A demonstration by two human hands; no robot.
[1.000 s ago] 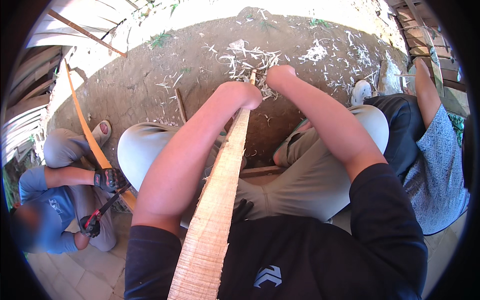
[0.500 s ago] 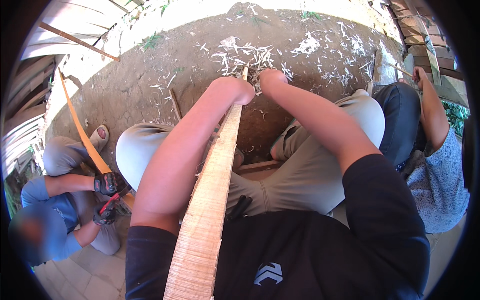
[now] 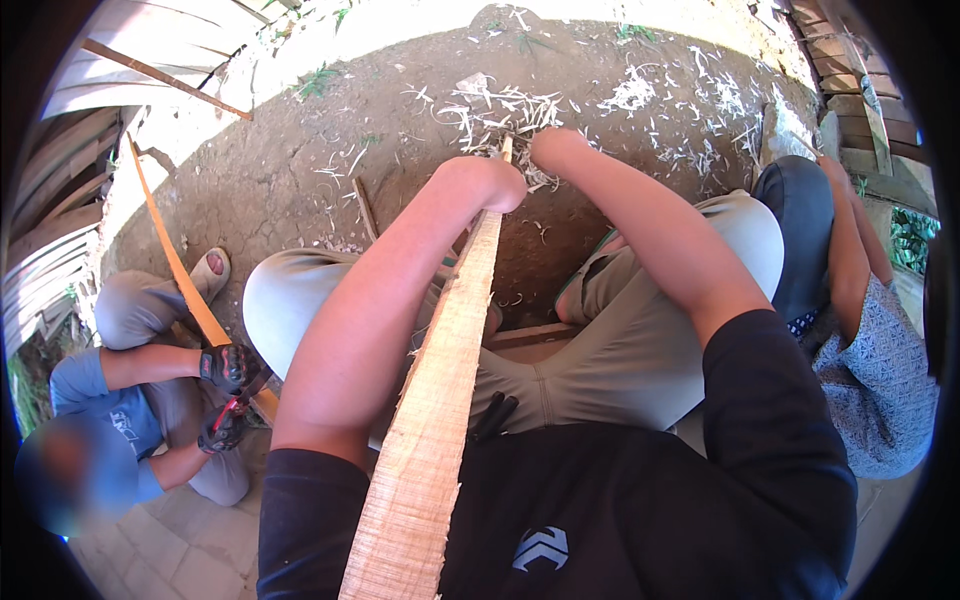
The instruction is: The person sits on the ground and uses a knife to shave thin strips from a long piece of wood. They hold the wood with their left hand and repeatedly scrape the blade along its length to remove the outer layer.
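Note:
A long pale wooden plank (image 3: 430, 440) runs from beside my torso, under my left forearm, out to a narrow far tip over the ground. Curled with its back toward me, my left hand (image 3: 500, 184) lies at the plank near that tip; its fingers are hidden. Just right of the tip, my right hand (image 3: 558, 150) is bent into a fist, fingers turned away. Something thin and dark shows between the hands, too small to name. What either hand grips is hidden. Rough, frayed fibres line the plank's edges.
Pale wood shavings (image 3: 630, 92) litter the dirt ground. At left, a gloved person holds a long curved wooden strip (image 3: 180, 265) and a red-handled tool (image 3: 232, 408). Another person (image 3: 870, 370) sits close on my right. A thin stick (image 3: 365, 208) lies beyond my left knee.
The whole view has shifted slightly. My hands stay by the plank's far tip, the right one a little nearer to it. The person at right has moved an arm.

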